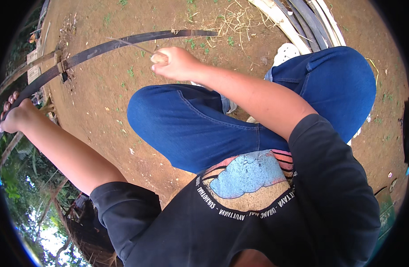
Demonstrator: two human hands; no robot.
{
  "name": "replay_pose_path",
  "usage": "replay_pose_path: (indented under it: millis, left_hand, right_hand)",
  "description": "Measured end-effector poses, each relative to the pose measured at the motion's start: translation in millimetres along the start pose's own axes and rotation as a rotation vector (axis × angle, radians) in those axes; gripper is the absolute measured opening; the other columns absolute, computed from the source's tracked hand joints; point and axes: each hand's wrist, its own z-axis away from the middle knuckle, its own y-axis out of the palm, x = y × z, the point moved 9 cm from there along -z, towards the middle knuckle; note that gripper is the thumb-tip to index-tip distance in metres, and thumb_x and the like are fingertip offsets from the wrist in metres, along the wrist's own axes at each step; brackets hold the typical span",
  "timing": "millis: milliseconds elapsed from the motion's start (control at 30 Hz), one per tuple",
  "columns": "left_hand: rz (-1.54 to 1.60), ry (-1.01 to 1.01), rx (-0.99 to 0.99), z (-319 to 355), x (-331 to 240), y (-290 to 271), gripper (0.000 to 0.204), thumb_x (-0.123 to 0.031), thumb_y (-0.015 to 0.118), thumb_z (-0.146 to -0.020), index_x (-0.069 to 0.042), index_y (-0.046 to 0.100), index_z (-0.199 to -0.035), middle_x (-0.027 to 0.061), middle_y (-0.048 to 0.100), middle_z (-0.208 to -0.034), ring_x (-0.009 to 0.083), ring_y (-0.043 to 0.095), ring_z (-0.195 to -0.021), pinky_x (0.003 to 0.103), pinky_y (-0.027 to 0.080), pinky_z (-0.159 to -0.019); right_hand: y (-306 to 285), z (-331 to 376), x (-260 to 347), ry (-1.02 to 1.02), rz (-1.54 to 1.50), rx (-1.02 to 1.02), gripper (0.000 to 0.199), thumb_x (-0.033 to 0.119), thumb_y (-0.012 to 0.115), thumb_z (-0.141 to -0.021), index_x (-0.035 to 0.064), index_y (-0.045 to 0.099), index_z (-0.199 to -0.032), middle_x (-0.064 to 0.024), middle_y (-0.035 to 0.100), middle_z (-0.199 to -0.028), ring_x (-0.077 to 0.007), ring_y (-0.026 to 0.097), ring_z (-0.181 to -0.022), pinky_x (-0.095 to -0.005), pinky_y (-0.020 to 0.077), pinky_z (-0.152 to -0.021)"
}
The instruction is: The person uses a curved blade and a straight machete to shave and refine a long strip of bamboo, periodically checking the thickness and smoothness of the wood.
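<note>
My left hand (16,115) is wrapped round the near-left end of a long dark strip (95,51), which looks like split bamboo or a stem. The strip runs away to the upper middle and appears curved in this view. My right hand (177,64) is closed on the pale wooden handle of a knife (159,58). Its thin blade points left and overlaps the strip in the picture; whether it touches the strip I cannot tell. Near my left hand, the strip crosses a wooden support (58,62).
Pale curly shavings (240,26) lie on the brown dirt ground (111,102) by the strip's far end. Several long pale and dark strips (302,22) lie at the upper right, close to a white shoe (286,52). Wooden rails (24,69) and green plants stand at the left.
</note>
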Motion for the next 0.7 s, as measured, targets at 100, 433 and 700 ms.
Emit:
replay_pose_path:
  millis: [100,433,700]
  left_hand:
    - [0.004,-0.002,0.025,-0.4,-4.5,14.1,0.051,-0.059,0.010,-0.099,-0.019,0.037,-0.083,0.0050,0.038,-0.061,0.0220,0.035,-0.053,0.037,0.034,-0.047]
    - [-0.074,0.023,0.010,-0.9,-5.2,-0.9,0.050,-0.058,0.015,-0.098,-0.019,0.038,-0.078,0.0046,0.038,-0.059,0.0215,0.035,-0.051,0.037,0.033,-0.045]
    - [0.000,0.004,0.126,0.9,-4.3,0.9,0.053,-0.060,0.016,-0.098,-0.019,0.038,-0.073,0.0024,0.038,-0.059,0.0203,0.035,-0.051,0.035,0.031,-0.045]
  right_hand:
    - [-35.2,1.3,-106.8,0.030,0.083,-0.046,0.030,0.025,0.070,-0.082,0.0037,0.065,-0.104,-0.0136,0.068,-0.092,-0.0246,0.066,-0.083,-0.0370,0.0515,-0.073]
    - [-16.7,-2.2,-78.2,0.128,0.076,0.026,0.034,0.036,0.069,-0.080,0.0050,0.064,-0.094,-0.0175,0.067,-0.093,-0.0309,0.067,-0.086,-0.0418,0.0520,-0.075]
    - [-102.4,30.4,-205.0,0.570,0.324,0.027,0.030,0.028,0.070,-0.085,0.0062,0.065,-0.105,-0.0101,0.067,-0.085,-0.0176,0.063,-0.072,-0.0360,0.0517,-0.067]
